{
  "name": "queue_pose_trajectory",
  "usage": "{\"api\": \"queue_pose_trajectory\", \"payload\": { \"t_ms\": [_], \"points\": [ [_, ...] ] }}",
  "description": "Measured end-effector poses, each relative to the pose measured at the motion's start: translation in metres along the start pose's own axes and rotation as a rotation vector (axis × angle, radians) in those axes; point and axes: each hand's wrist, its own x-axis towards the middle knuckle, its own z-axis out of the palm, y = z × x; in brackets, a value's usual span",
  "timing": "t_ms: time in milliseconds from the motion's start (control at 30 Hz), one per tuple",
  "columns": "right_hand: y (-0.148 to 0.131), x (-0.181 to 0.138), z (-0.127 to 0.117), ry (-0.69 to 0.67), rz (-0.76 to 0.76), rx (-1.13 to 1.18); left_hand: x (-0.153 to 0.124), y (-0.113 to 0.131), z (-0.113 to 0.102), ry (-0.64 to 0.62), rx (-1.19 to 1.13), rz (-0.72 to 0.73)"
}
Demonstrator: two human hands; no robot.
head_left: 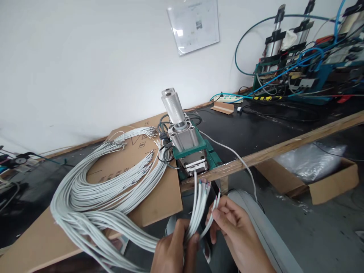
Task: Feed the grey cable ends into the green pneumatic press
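Observation:
My left hand (173,248) is closed round a bundle of thin grey cables (93,197), whose ends fan upward toward a small green pneumatic press (189,149) at the bench edge. One cable end (195,178) reaches up to the press's front jaw. My right hand (230,223) pinches one or two separate grey cables (214,206) just right of the bundle. The rest of the bundle loops left over a flat sheet of cardboard (159,201).
A dark workbench with a wooden edge (284,148) runs right. Machines with blue hoses (298,64) stand at the back right. A cardboard box holding plastic wrap (327,174) sits on the floor. A power strip (229,98) lies near the wall.

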Motion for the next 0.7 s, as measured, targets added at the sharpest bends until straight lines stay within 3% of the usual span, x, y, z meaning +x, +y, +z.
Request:
{"api": "queue_pose_trajectory", "payload": {
  "t_ms": [233, 367, 600, 700],
  "points": [
    [0.002, -0.005, 0.002, 0.012, 0.003, 0.021, 0.004, 0.003, -0.006, -0.096, 0.089, 0.141],
    [0.003, -0.007, 0.001, -0.055, -0.032, 0.023, 0.002, 0.007, -0.011, -0.168, 0.027, 0.065],
    [0.003, -0.013, 0.001, -0.040, -0.014, 0.022, 0.006, 0.029, -0.028, -0.122, -0.296, -0.156],
    [0.003, -0.014, 0.000, -0.065, -0.033, -0.043, 0.010, 0.035, -0.031, -0.101, -0.278, -0.134]
  ]
}}
